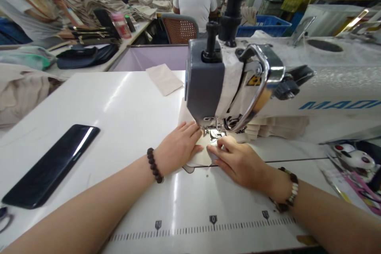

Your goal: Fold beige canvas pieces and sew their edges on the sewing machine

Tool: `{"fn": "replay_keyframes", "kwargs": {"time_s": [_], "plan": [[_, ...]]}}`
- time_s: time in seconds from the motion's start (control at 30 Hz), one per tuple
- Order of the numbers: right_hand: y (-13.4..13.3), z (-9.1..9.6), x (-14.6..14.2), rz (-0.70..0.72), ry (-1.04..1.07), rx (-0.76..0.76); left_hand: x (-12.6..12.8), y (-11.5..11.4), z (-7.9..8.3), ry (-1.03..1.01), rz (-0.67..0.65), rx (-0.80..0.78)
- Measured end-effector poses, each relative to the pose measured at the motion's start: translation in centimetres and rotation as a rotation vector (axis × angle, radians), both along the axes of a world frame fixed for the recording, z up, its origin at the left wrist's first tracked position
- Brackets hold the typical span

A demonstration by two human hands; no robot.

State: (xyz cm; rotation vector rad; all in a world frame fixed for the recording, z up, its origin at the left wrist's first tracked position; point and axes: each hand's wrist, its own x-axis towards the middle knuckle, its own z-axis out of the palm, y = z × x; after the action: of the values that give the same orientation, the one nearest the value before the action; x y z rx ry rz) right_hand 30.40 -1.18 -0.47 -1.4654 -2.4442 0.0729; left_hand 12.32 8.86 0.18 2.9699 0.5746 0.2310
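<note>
A white industrial sewing machine head (205,79) stands over the table, with its metal presser foot (214,133) down on a piece of beige cloth (202,154). My left hand (178,147) lies flat on that cloth, fingertips close to the foot. My right hand (238,160) presses the cloth from the other side, its fingers pinching near the needle area. The needle itself is hidden by the machine parts. A black smartphone (50,165) lies on the white table (127,111), left of my left hand.
A folded beige cloth (164,79) lies behind the machine's left side, and a stack of cloth pieces (279,127) sits behind the foot. Scissors (4,218) show at the left edge. A seated co-worker (195,4) and piled cloth stacks (95,4) are beyond the table.
</note>
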Motion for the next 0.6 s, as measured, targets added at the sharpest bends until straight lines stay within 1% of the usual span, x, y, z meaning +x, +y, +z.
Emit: {"fn": "replay_keyframes", "kwargs": {"time_s": [0.27,0.47,0.6], "plan": [[0.19,-0.16,-0.07,-0.019,0.039,-0.018,0.14,0.24,-0.30,-0.002,0.019,0.020],[0.22,-0.17,-0.03,-0.024,0.052,-0.015,0.17,0.06,-0.18,-0.005,0.023,0.020],[0.26,-0.14,-0.10,-0.029,0.049,-0.007,0.22,0.01,-0.37,-0.015,0.029,0.037]]}}
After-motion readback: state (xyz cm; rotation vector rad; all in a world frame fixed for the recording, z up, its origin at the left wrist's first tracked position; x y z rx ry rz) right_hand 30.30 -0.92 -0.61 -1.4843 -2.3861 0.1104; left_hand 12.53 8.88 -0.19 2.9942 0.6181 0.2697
